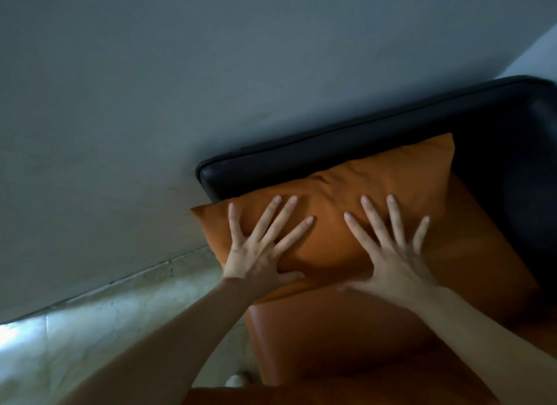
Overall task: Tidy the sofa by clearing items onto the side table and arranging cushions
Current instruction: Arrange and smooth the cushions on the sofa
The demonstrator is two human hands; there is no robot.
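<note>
An orange cushion leans against the black armrest at the end of the sofa. My left hand lies flat on the cushion's left half, fingers spread wide. On the right half, my right hand presses down the same way with its fingers apart. Neither hand grips anything. The orange seat of the sofa runs below the cushion toward me.
A grey wall fills the upper left behind the sofa. Pale tiled floor shows at the lower left beside the sofa's end. The black backrest runs along the right. A small white thing sits on the floor by the seat.
</note>
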